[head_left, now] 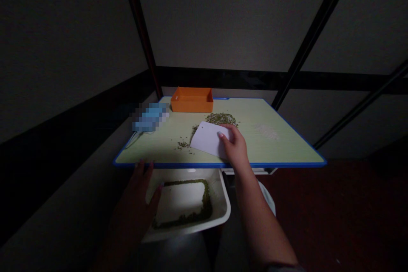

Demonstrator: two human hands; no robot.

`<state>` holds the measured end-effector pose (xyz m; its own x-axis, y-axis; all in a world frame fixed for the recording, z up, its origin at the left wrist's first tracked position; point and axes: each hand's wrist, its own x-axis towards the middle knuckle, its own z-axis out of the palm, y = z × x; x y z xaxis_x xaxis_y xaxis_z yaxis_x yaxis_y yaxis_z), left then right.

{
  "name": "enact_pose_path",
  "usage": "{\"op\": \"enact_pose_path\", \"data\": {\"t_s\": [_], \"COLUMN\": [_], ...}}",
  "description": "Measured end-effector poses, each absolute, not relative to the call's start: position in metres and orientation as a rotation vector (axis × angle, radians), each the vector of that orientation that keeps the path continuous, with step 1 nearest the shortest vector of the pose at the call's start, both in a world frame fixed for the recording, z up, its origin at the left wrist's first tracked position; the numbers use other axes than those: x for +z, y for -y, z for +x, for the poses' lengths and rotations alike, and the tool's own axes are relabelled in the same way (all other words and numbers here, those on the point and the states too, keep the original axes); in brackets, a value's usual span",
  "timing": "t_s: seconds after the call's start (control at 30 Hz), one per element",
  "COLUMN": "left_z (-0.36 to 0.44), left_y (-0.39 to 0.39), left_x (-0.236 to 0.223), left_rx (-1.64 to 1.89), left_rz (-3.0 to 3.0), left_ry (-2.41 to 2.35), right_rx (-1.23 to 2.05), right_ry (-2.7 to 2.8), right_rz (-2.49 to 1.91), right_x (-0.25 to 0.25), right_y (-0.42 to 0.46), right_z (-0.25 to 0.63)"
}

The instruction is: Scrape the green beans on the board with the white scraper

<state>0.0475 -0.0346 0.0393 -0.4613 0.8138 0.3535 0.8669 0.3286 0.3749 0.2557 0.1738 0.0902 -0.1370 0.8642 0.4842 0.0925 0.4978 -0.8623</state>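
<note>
My right hand grips a white plastic scraper with a small hole in one corner, thumb on top, tilted over the table. Behind and beside the scraper lie small green beans or grains, with a few scattered ones to its left. My left hand is in shadow at the near left edge, fingers apart, the thumb over a white basin. More of the green grains line the basin's floor along its sides. Whether the left hand touches the basin is unclear.
The pale green table has a blue rim. An orange open box stands at the back left, beside a blurred blue item with a cable. A thin patch of pale grains lies right. Wall panels rise behind.
</note>
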Motion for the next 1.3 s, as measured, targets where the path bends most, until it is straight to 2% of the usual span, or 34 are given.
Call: {"op": "enact_pose_path", "data": {"t_s": [1.3], "left_z": [0.0473], "left_y": [0.0343], "left_x": [0.0404], "left_rx": [-0.771], "left_rz": [-1.579], "left_ry": [2.478], "right_rx": [0.96], "right_ry": [1.675], "right_rz": [-0.685], "right_x": [0.0855], "right_y": [-0.1791], "right_z": [0.2548]}}
